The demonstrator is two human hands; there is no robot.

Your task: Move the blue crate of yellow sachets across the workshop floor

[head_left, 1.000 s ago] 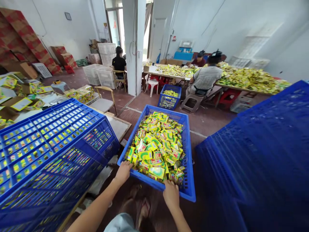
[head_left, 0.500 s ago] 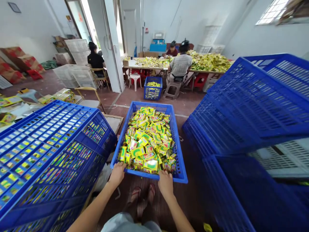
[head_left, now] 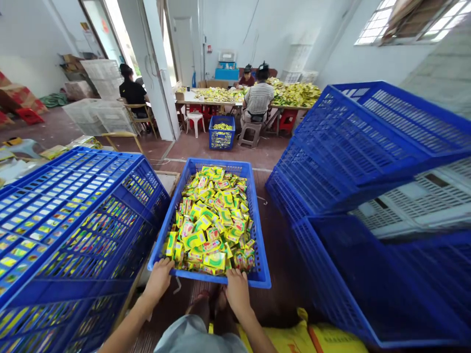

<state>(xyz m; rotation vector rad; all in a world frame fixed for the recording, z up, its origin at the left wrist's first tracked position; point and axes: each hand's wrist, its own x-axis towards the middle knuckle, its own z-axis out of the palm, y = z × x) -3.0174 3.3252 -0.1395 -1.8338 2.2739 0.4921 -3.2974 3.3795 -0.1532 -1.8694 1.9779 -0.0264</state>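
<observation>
Directly before me is a blue plastic crate [head_left: 262,245], its rim toward me gripped by both hands. Many small yellow-and-green packets [head_left: 206,223] are heaped inside it. My left hand [head_left: 160,278] curls over the near rim close to its left corner. Further right on that same rim, my right hand [head_left: 236,288] is closed too, fingers over the edge beside the packets. The undersides of both grips are hidden by the crate wall.
Left stands a blue crate stack [head_left: 88,235] holding packets. Tilted blue crates [head_left: 353,132] and a low blue crate [head_left: 331,264] flank the right. Yellow sacks [head_left: 290,338] lie near my legs. Ahead, people sit at a packet-covered table [head_left: 221,103], near another blue crate [head_left: 222,139].
The crate and both hands sit lower and further left in view. The scene has shifted left, and yellow sacks now show at the bottom. Both hands keep hold of the rim.
</observation>
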